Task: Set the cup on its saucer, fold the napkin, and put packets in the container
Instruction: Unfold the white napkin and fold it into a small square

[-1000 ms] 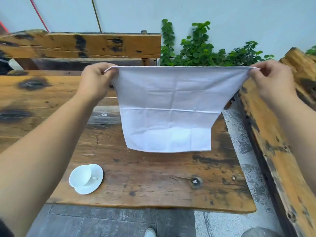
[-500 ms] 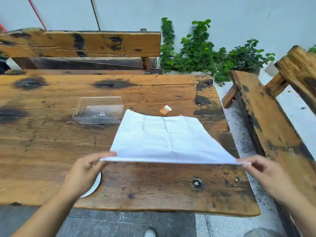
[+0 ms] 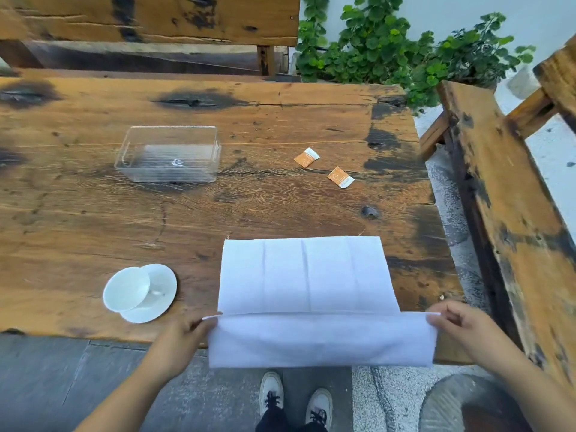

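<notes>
1. Fingertips of left hand (image 3: 184,333) pinched closed on the near left corner of the white napkin (image 3: 304,275); thumb on top, hand just past the near table edge.
2. Right hand (image 3: 458,325) likewise pinched on the near right corner, fingers curled, thumb and forefinger closed on the cloth edge.
3. Napkin: far part lies flat on the wooden table (image 3: 78,219), near the near right corner; vertical crease lines visible. Near part is lifted by both hands and a flap hangs over the near edge.
4. Cup (image 3: 126,289), white, tipped on its side, mouth toward the camera; it leans on the white saucer (image 3: 162,294), not upright. Both sit close to the near edge, left of the napkin, not touching it.
5. Clear plastic container (image 3: 170,155), rectangular, around the middle of the table, left of centre, well apart from the napkin.
6. Two orange-and-white packets on the tabletop toward the right edge, outside the container: far packet (image 3: 307,157), near packet (image 3: 340,177). Close together, not touching.
7. Wooden benches: one (image 3: 156,14) beyond the far edge, one (image 3: 505,198) along the right edge.
8. Green plants (image 3: 389,48) beyond the far right corner.
9. Person's white shoes (image 3: 294,397) on the paved ground below the near edge.
</notes>
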